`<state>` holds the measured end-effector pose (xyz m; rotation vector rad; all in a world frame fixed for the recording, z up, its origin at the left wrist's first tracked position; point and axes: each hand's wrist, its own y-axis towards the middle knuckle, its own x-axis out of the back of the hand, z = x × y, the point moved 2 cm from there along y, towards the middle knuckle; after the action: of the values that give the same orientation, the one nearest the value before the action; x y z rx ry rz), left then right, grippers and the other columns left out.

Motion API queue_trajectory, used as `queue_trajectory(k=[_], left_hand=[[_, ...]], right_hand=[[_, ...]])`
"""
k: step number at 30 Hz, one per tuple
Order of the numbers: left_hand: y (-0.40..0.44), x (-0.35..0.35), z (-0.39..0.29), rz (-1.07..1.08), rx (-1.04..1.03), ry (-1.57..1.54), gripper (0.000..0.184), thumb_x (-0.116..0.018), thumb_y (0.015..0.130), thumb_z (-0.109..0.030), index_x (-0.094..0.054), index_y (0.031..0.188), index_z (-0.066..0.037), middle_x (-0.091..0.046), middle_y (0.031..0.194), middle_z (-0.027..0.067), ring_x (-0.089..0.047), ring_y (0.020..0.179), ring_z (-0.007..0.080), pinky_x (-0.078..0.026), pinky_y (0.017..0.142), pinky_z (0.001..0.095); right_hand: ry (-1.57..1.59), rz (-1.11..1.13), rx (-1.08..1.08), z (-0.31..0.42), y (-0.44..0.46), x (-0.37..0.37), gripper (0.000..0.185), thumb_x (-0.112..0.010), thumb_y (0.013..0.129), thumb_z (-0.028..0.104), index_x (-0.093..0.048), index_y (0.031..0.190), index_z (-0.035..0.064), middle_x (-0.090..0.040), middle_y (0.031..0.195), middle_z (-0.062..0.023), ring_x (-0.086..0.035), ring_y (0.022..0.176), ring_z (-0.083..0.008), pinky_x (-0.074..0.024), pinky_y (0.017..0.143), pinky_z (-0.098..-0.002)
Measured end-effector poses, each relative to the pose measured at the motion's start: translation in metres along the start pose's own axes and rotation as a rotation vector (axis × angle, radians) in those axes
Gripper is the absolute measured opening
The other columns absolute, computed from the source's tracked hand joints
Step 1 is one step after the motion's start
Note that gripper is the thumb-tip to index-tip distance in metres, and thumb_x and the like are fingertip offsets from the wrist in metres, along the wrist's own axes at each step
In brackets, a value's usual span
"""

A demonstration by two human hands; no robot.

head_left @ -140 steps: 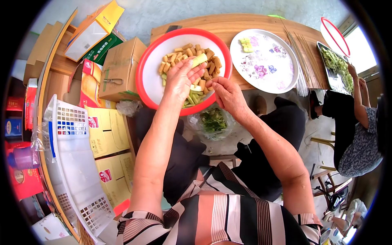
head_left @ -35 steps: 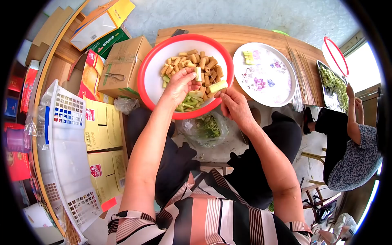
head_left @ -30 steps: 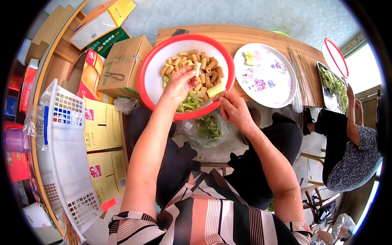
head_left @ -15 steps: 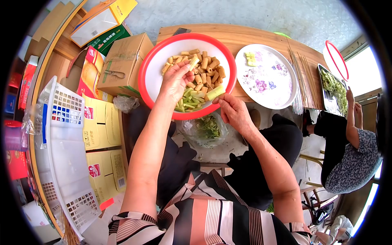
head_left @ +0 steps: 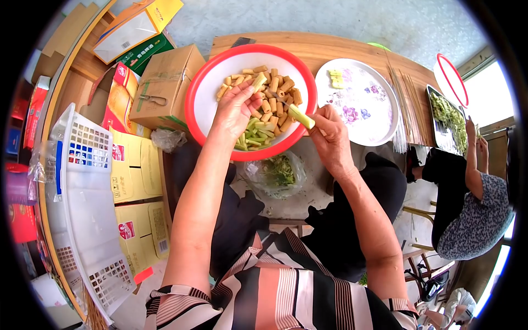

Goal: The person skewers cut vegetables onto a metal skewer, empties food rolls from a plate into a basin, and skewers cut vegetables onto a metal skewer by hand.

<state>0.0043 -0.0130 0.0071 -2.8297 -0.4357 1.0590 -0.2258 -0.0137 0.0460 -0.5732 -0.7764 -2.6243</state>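
Observation:
Over the bowl, my left hand (head_left: 237, 107) pinches a short pale yellow-green piece (head_left: 258, 82) between thumb and fingertips. My right hand (head_left: 331, 137), at the bowl's right rim, grips the end of a longer pale green stalk piece (head_left: 300, 116). A thin dark line runs from that piece toward my left hand; it may be a skewer, but I cannot tell. Below both hands is the red-rimmed white bowl (head_left: 196, 104). Inside it lie brown cylindrical pieces (head_left: 286, 85) and a heap of cut green stalk pieces (head_left: 257, 133).
A flowered white plate (head_left: 379, 118) with a few yellow-green pieces stands right of the bowl on the wooden table (head_left: 352, 47). Thin skewers (head_left: 412, 110) and a tray of greens (head_left: 448, 121) lie beyond. Another person (head_left: 476, 220) sits at right. Cardboard boxes (head_left: 165, 88) stand left; a bag of greens (head_left: 275, 173) sits below.
My right hand has risen and shifted slightly right, and its stalk piece now tilts with the upper end pointing toward my left hand. My left hand has barely moved.

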Motion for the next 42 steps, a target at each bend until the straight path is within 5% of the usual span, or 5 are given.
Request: queue_trajectory(k=[9,15,23,38,42], left_hand=[[-0.004,-0.007,0.016,0.074,0.093,0.013,0.019,-0.053,0.089,-0.007,-0.057,0.108,-0.004,-0.062,0.093,0.0061,-0.062,0.076,0.0151,-0.053,0.067,0.0279],[0.0,-0.006,0.027,0.057,0.107,0.007,0.015,-0.052,0.089,-0.005,-0.059,0.102,-0.003,-0.062,0.092,0.0055,-0.062,0.077,0.0163,-0.054,0.069,0.029],[-0.019,-0.036,0.033,0.34,0.301,0.274,0.022,-0.056,0.09,-0.017,-0.06,0.106,-0.003,-0.064,0.094,0.0059,-0.063,0.083,0.0168,-0.054,0.071,0.0306],[-0.016,-0.03,0.029,0.249,0.236,0.113,0.024,-0.067,0.082,-0.019,-0.061,0.097,-0.002,-0.064,0.084,0.004,-0.061,0.071,0.0116,-0.052,0.067,0.0249],[-0.009,-0.022,0.023,0.125,0.102,0.174,0.022,-0.068,0.082,-0.02,-0.061,0.095,-0.003,-0.063,0.081,0.0021,-0.061,0.07,0.011,-0.052,0.065,0.0239]], right_hand=[[-0.358,-0.05,0.274,0.01,0.008,0.006,0.015,-0.058,0.073,-0.001,-0.062,0.085,0.0066,-0.057,0.069,-0.0068,-0.058,0.068,-0.0233,-0.0431,0.064,-0.0345],[0.468,0.021,-0.313,-0.008,0.005,-0.005,0.015,-0.048,0.089,0.005,-0.061,0.096,0.0009,-0.065,0.078,-0.0035,-0.059,0.074,-0.0082,-0.0472,0.07,-0.0227],[1.0,0.046,-0.506,-0.008,0.019,-0.008,0.008,-0.053,0.088,0.005,-0.06,0.092,0.0022,-0.065,0.088,-0.0051,-0.06,0.081,-0.0106,-0.0482,0.076,-0.0243],[0.664,-0.222,-0.497,-0.036,0.019,-0.017,0.018,-0.052,0.092,0.021,-0.058,0.099,0.0049,-0.062,0.096,-0.0028,-0.055,0.087,-0.0088,-0.0417,0.079,-0.0247],[0.648,0.118,-0.58,-0.02,0.011,-0.024,0.021,-0.055,0.091,0.022,-0.056,0.092,0.0005,-0.06,0.072,-0.0026,-0.053,0.065,-0.0085,-0.0439,0.063,-0.0232]])
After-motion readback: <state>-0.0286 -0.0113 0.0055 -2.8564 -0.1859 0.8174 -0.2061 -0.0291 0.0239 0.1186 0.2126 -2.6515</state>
